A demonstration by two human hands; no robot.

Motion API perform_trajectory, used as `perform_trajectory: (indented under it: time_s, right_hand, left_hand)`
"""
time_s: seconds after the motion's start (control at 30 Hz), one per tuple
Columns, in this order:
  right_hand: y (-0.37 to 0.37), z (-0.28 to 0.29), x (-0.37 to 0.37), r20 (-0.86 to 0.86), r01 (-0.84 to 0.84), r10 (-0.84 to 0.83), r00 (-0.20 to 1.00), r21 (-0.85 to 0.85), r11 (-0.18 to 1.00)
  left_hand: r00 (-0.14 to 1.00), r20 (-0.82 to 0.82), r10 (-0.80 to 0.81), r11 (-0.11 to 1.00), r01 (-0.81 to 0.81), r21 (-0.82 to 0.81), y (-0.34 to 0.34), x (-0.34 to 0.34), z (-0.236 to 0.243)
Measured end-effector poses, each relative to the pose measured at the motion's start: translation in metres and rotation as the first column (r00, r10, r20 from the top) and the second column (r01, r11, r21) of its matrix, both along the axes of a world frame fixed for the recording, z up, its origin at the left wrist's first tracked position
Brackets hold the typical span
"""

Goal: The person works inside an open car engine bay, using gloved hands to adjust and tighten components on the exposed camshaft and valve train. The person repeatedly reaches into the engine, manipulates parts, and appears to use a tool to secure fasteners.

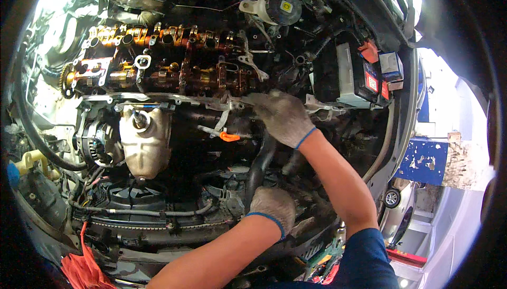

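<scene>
Both my hands wear grey-white work gloves with blue cuffs, inside a car's engine bay. My right hand (282,119) reaches to the near right corner of the opened cylinder head (185,80). Its fingers are bent together at the metal edge, and whatever they may hold is too dark to make out. Lower down, my left hand (272,209) is beside the lower part of a thick black hose (260,165). Its fingers are hidden, so I cannot tell whether it grips the hose. An orange-tipped part (228,137) sits left of my right hand.
A tan metal heat shield (145,141) and an alternator (99,140) stand at the left. Toward the back is a white reservoir with a black cap (283,7). A battery (362,78) sits at the right. Red cloth (87,265) hangs at the front left edge.
</scene>
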State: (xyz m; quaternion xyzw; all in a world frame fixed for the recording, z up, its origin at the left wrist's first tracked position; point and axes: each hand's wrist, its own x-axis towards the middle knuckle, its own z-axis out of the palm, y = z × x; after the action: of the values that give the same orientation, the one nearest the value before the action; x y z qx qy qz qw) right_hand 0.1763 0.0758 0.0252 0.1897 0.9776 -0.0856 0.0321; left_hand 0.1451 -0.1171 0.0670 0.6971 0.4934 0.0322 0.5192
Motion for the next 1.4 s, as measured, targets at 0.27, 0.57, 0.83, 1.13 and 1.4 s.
perform_trajectory:
  time_s: [0.27,0.57,0.83,1.13,1.4]
  right_hand:
    - [0.002,-0.002,0.025,-0.063,0.061,-0.067,0.996,-0.087,0.994]
    - [0.027,0.002,0.036,-0.075,0.176,-0.194,0.978,-0.193,0.965]
    - [0.031,0.001,0.027,0.009,0.111,-0.111,0.994,-0.198,0.974]
    - [0.039,0.007,0.024,0.122,0.159,-0.135,0.983,-0.219,0.963]
    - [0.048,0.003,0.026,0.035,-0.09,0.092,0.995,-0.074,0.993]
  left_hand:
    - [0.999,0.015,-0.033,0.999,0.033,0.034,-0.001,-0.001,0.001]
    - [0.999,0.049,0.013,0.999,-0.015,0.031,-0.004,0.001,-0.005]
    - [0.998,0.061,0.008,0.999,-0.011,0.04,-0.005,-0.003,-0.009]
    - [0.998,0.057,-0.005,0.999,0.002,0.046,-0.004,-0.004,-0.007]
    - [1.0,0.026,-0.014,1.0,0.013,0.025,-0.004,-0.004,-0.002]
